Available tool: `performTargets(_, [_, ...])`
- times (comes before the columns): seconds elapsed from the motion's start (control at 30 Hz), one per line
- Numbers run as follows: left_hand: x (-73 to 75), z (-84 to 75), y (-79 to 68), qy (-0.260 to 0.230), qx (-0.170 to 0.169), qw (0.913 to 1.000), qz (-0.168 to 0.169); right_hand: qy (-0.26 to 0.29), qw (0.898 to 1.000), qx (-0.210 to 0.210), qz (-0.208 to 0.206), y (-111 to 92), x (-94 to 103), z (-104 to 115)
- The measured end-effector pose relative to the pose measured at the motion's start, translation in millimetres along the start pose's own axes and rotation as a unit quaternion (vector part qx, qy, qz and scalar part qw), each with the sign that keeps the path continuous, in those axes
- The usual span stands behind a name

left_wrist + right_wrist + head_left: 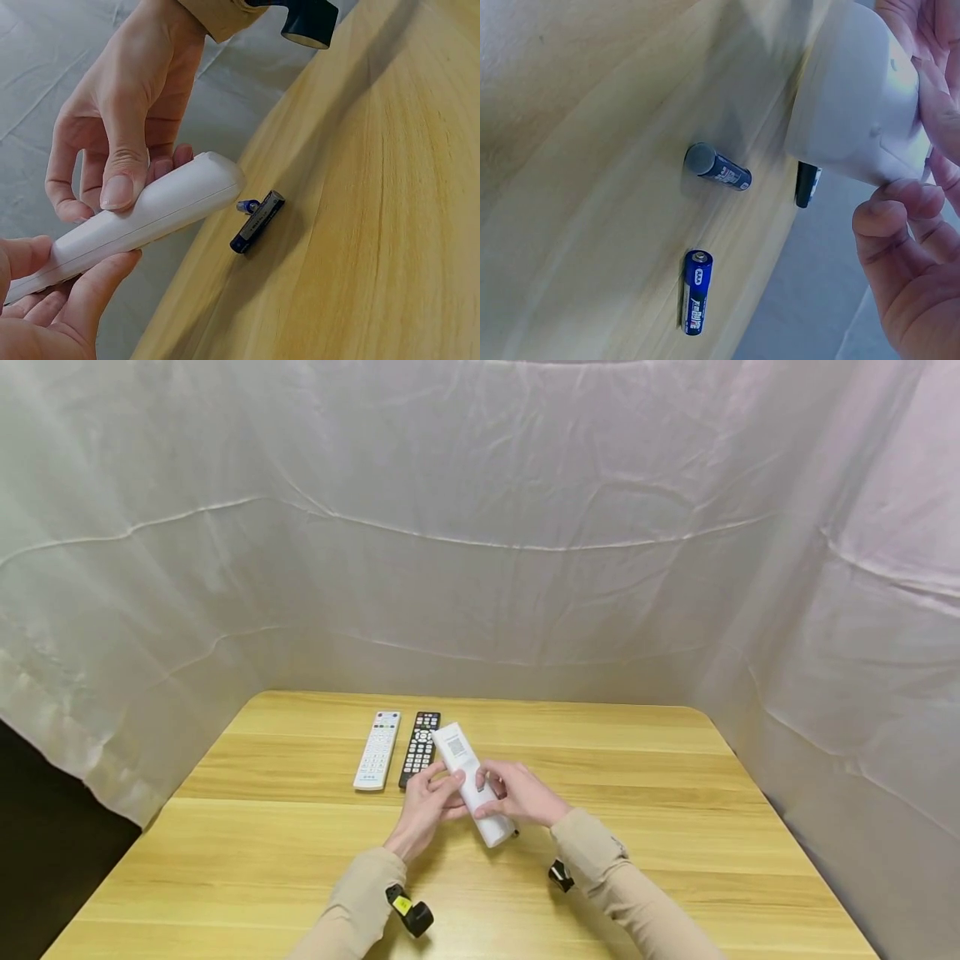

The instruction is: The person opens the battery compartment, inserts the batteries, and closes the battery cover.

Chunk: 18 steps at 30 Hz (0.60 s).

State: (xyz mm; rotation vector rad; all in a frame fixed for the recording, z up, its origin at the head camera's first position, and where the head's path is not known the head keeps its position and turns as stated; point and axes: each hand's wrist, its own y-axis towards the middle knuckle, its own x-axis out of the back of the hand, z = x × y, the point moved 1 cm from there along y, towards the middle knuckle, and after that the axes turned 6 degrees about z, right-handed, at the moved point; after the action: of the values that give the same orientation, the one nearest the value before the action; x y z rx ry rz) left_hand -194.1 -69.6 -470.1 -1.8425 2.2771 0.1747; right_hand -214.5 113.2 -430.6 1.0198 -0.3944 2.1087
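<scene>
A white remote control (457,752) is held at a slant above the table, with its back and a printed label facing up. My left hand (426,810) grips it from the left side, thumb on the back and fingers underneath. At the lower part of the remote, my right hand (525,793) pinches with curled fingers and thumb on its back. Below it lie a blue AAA battery (696,292) and a darker battery (724,169), apart from each other on the wood. The remote's button side is hidden.
Left of my hands, a second white remote (377,750) and a black remote (420,745) lie side by side on the wooden table (637,760). A pale curtain (487,585) hangs behind and around it. Small black wrist devices (411,912) are strapped near both sleeves.
</scene>
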Motion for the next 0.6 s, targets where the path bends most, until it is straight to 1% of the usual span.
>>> performTargets(0.17, [-0.6, -1.6, -0.5, 0.002, 0.0, 1.0, 0.0, -0.006, 1.0, 0.008, -0.003, 1.3, 1.0, -2.2])
performTargets(0.4, [-1.9, -4.0, -0.7, 0.002, 0.003, 0.9999, -0.011, -0.012, 1.0, 0.015, 0.0, 3.1, 2.9, -4.6])
performTargets(0.6, [-3.0, -4.7, -0.7, 0.003, 0.005, 0.9999, -0.013, -0.009, 1.0, 0.011, 0.005, 3.2, 3.2, -4.1])
